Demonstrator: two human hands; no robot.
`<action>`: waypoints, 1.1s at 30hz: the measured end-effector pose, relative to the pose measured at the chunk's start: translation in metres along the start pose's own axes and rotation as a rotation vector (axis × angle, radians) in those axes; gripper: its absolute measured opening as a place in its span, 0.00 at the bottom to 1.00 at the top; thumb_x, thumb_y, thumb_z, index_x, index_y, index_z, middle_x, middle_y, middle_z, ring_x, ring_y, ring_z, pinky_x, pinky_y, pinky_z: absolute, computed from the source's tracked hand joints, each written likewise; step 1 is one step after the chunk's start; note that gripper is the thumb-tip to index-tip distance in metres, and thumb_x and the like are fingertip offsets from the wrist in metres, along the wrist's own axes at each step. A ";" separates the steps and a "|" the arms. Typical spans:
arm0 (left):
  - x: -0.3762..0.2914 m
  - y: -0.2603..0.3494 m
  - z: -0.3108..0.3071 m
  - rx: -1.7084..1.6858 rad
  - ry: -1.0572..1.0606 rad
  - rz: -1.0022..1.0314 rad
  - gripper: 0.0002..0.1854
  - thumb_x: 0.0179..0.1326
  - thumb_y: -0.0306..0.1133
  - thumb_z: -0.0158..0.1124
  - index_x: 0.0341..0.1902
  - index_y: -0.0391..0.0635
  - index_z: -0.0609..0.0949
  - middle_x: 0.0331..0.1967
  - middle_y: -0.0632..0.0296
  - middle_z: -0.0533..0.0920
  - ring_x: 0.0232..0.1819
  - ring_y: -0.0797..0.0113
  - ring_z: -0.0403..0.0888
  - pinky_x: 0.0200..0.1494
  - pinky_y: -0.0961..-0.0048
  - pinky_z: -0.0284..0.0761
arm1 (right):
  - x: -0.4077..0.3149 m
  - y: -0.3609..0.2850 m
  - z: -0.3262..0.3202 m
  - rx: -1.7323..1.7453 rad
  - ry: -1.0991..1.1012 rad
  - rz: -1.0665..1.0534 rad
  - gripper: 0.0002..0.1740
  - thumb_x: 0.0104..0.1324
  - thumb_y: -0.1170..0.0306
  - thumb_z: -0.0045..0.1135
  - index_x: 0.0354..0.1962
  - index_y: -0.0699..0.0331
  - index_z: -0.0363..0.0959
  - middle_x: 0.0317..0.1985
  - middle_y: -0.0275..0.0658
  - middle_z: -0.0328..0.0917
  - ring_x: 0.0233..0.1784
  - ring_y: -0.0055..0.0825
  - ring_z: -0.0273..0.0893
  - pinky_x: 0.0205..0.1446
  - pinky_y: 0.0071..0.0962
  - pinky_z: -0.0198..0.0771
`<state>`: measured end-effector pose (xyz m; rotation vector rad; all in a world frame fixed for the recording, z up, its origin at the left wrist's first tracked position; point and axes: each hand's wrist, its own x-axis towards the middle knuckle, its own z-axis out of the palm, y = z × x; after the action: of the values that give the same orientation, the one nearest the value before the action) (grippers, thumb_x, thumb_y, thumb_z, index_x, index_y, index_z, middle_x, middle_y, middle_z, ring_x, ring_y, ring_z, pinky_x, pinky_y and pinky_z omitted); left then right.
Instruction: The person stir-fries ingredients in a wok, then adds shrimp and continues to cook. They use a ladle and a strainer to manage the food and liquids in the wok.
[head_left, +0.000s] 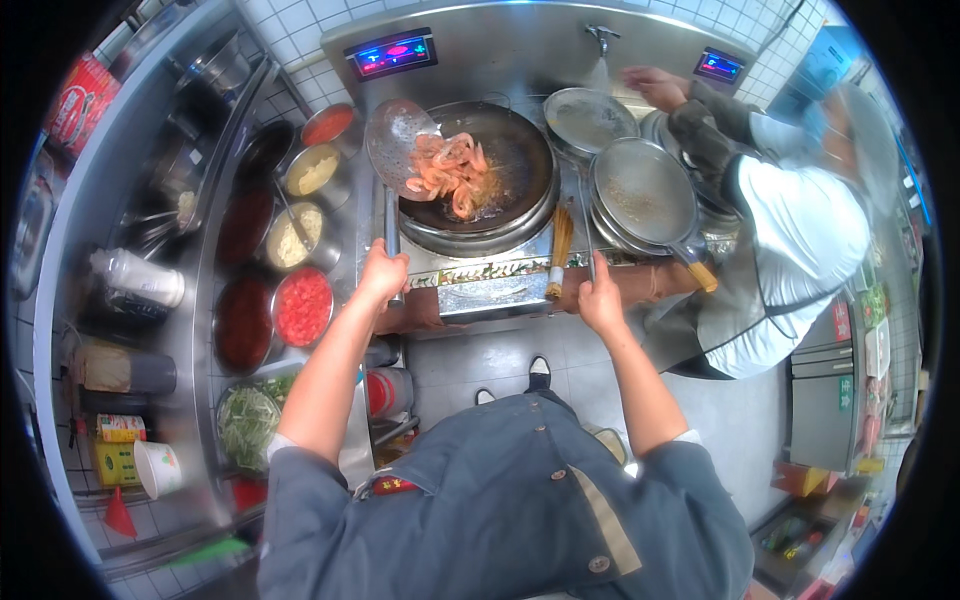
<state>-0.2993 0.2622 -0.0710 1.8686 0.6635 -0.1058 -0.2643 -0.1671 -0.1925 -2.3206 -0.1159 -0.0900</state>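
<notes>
My left hand (384, 271) grips the handle of a perforated metal skimmer (391, 142), tilted over the left side of a wok (517, 169). Orange-pink cooked shrimp (454, 165) lie partly against the skimmer's edge and partly in the wok, where the bottom looks oily. My right hand (600, 298) is closed around a long thin metal handle (587, 217) right of the wok. That handle runs up towards a round strainer-like pan (590, 120) beneath a running faucet (602, 34); I cannot tell what its far end is. Between wok and handle lies a bamboo wok brush (561, 251).
At right, a co-worker (795, 255) leans in, hands (656, 86) near the faucet. Stacked strainers (643, 191) stand before them. Bowls of diced tomato (302, 306), minced garlic (296, 234) and dark sauces (244, 322) line the left counter, with shredded greens (251, 424) nearer me.
</notes>
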 end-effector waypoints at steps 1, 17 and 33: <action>0.007 -0.002 0.003 0.016 0.015 0.013 0.44 0.70 0.26 0.57 0.87 0.28 0.52 0.28 0.53 0.83 0.19 0.67 0.79 0.25 0.64 0.75 | -0.005 -0.006 -0.007 0.037 -0.003 0.010 0.43 0.69 0.73 0.51 0.82 0.65 0.56 0.46 0.71 0.84 0.50 0.70 0.83 0.59 0.60 0.77; 0.033 -0.019 -0.009 0.668 0.341 0.451 0.43 0.68 0.27 0.61 0.85 0.32 0.59 0.47 0.28 0.87 0.49 0.29 0.88 0.54 0.42 0.84 | -0.083 -0.070 -0.045 0.192 0.000 -0.083 0.36 0.78 0.73 0.53 0.81 0.63 0.60 0.66 0.64 0.80 0.68 0.62 0.82 0.72 0.50 0.75; -0.001 0.008 -0.072 -0.137 -0.210 0.216 0.32 0.71 0.24 0.59 0.78 0.39 0.68 0.28 0.64 0.76 0.23 0.71 0.73 0.24 0.69 0.73 | 0.080 -0.203 -0.002 -0.451 -0.148 -0.392 0.40 0.70 0.75 0.56 0.80 0.57 0.63 0.44 0.54 0.87 0.43 0.57 0.89 0.47 0.55 0.82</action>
<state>-0.3130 0.3239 -0.0352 1.7554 0.3148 -0.1114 -0.2073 -0.0261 -0.0359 -2.7211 -0.6872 -0.1531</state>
